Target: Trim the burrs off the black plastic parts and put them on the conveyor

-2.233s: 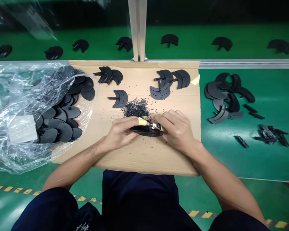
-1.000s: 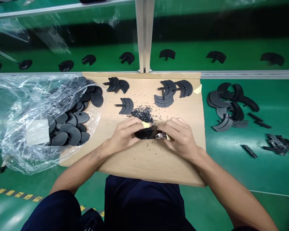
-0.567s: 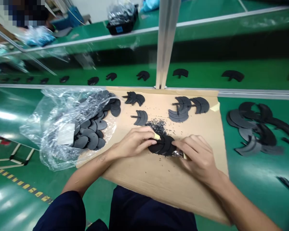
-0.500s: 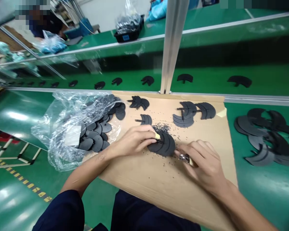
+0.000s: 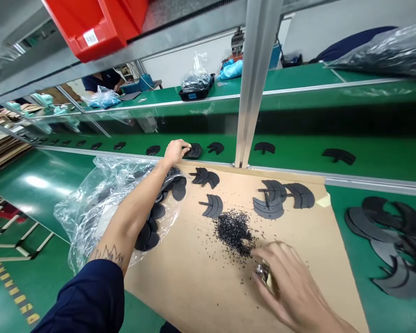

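My left hand (image 5: 176, 151) reaches out over the green belt and pinches the edge of a rounded black plastic part (image 5: 194, 151) there. My right hand (image 5: 291, 282) is curled around a small shiny metal tool (image 5: 262, 272) whose kind is mostly hidden by the fingers. It hovers low over the brown cardboard sheet (image 5: 180, 277), beside a heap of tiny black plastic bits (image 5: 234, 230). Beyond the heap, fan-shaped black parts (image 5: 213, 206) with thin stems lie on the cardboard, and another cluster (image 5: 268, 206) rests to the right.
A clear plastic bag (image 5: 86, 203) of black discs lies under my left forearm. More curved black parts (image 5: 384, 231) are piled at right. A metal post (image 5: 254, 83) rises behind the cardboard. Overhead at left hangs a red bin (image 5: 100, 27). A person (image 5: 102, 81) is across the line.
My left hand has moved from the cardboard out to the green belt with the black part. The heap of bits now lies uncovered. The camera view has tilted up.
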`<state>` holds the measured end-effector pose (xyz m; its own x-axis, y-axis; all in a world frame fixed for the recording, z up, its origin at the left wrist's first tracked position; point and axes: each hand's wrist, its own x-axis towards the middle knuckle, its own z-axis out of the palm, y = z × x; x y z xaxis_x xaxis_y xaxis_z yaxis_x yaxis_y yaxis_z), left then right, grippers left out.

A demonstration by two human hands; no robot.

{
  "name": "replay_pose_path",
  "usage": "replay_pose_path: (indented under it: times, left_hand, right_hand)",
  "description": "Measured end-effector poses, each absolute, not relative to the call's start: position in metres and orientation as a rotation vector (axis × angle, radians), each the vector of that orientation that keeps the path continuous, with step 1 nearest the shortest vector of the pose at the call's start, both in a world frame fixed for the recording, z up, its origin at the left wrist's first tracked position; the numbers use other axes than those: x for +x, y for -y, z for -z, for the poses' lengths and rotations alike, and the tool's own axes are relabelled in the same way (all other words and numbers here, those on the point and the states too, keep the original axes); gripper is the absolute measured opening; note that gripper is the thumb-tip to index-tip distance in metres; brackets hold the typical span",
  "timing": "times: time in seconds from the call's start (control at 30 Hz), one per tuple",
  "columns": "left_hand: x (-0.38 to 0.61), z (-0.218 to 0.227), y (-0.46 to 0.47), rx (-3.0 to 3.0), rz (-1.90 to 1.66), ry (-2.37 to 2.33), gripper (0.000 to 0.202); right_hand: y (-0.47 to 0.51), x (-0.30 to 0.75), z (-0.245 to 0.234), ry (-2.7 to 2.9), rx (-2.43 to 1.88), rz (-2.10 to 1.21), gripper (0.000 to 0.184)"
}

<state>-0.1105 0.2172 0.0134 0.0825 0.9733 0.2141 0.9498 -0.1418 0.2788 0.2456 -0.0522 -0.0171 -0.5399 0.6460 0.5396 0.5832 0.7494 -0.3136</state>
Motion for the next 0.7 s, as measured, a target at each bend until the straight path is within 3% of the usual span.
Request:
replay_pose_path:
  times: [0.2, 0.43, 0.7]
  left_hand:
    - [-0.132, 0.002, -0.253, 2.082, -0.374, -2.066, 0.022]
    - [-0.171, 0.005, -0.261, 1.713, -0.321, -2.466, 0.031]
    - [-0.173, -0.001, -0.243, 1.544, -0.417, -2.403, 0.035]
  right_hand:
    - [0.044, 0.263, 0.028, 2.313, -0.86, -0.037, 0.044]
    - [0.046, 0.269, 0.033, 2.254, -0.943, -0.109, 0.052]
    - [0.039, 0.266, 0.032, 2.178, -0.866, -0.046, 0.047]
